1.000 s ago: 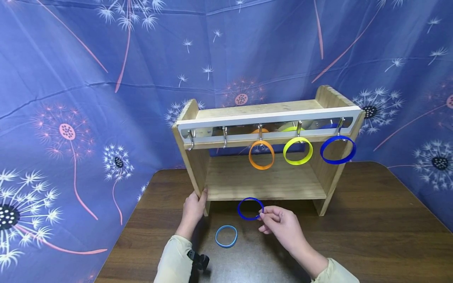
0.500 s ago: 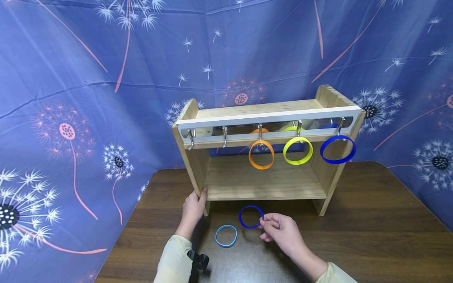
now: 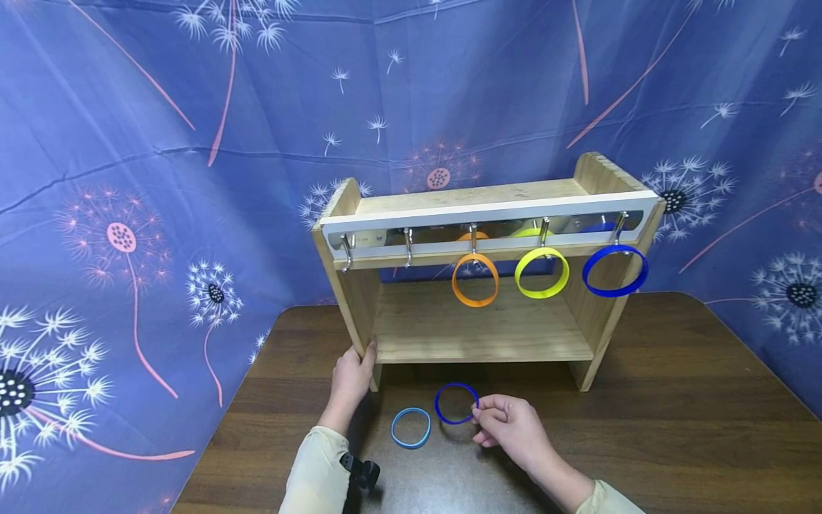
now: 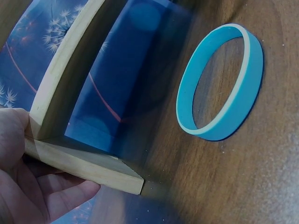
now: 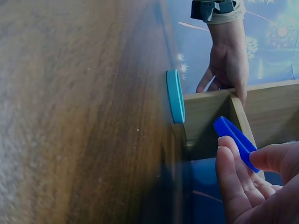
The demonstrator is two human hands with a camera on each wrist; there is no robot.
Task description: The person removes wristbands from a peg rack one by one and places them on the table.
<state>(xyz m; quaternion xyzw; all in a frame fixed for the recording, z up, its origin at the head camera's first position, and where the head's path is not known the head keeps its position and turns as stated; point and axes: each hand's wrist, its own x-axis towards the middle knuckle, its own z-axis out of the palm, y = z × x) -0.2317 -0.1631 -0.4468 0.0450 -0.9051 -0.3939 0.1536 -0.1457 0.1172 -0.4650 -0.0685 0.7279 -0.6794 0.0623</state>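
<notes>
the head view takes in the wooden rack (image 3: 481,325) from end to end, standing on the brown table (image 3: 700,407) before a blue patterned cloth (image 3: 160,93). only from there do all five hooks (image 3: 408,248) show along its white rail (image 3: 488,212): from the middle one rightward hang an orange band (image 3: 475,304), a yellow band (image 3: 541,294) and a broad blue band (image 3: 615,292).

the right hand (image 3: 514,428) pinches the small blue band (image 5: 234,141) at its right side, in front of the rack and just right of the light blue band (image 4: 254,65). overhead the pinched band is a thin ring; the right wrist view shows it edge-on, thumb against one face, fingers against the other. whether it touches the table i cannot tell.

the left hand (image 3: 349,378) grips the rack's left side panel low down. its fingers are mostly hidden from above, but the left wrist view shows them curled under the wood, and the right wrist view catches its thumb on the opposite face. the left wrist view also looks into the light blue band, lying on the table right of that panel, and brings out its wide wall.
</notes>
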